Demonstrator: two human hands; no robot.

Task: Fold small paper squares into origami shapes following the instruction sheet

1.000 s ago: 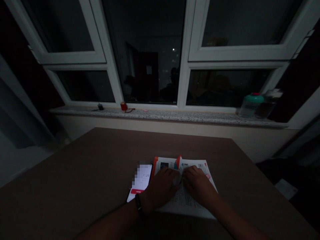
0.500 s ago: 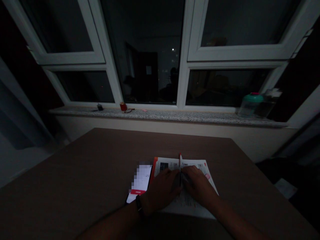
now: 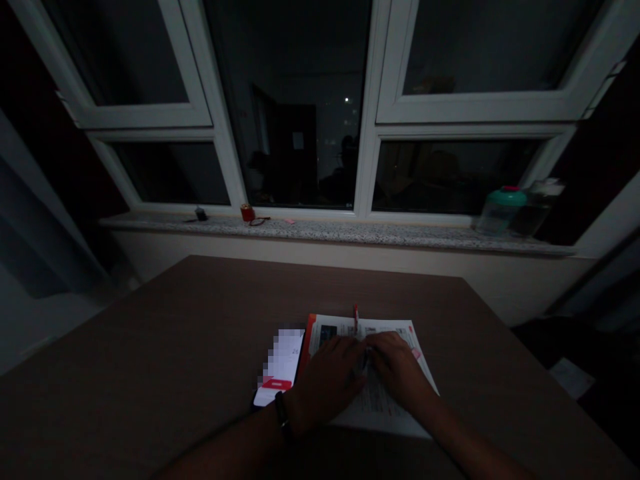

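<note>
A slim pen with a red end point(image 3: 356, 313) sticks up from between my hands, over an open book point(image 3: 373, 423) of printed pages. My left hand point(image 3: 333, 370), with a dark band at the wrist, has its fingers closed about the pen's lower part. From the other side my right hand point(image 3: 397, 363) meets it, fingers bent and pinched together at the same spot. The fingers and the dim light hide the pen's lower end. Close to my left hand lies a phone point(image 3: 283, 360) with a lit screen, part of it blurred out.
The brown table point(image 3: 150, 347) reaches toward a speckled stone sill point(image 3: 320, 230) below a white-framed window. On the sill stand a small red jar point(image 3: 247, 213), a small dark bottle point(image 3: 201, 214) and a large clear jug with a green top point(image 3: 503, 210). A grey curtain point(image 3: 35, 220) hangs at left.
The pen's red end has tipped slightly to the left and sits a little differently. My fingertips have drawn closer together over it. Book and phone stay put.
</note>
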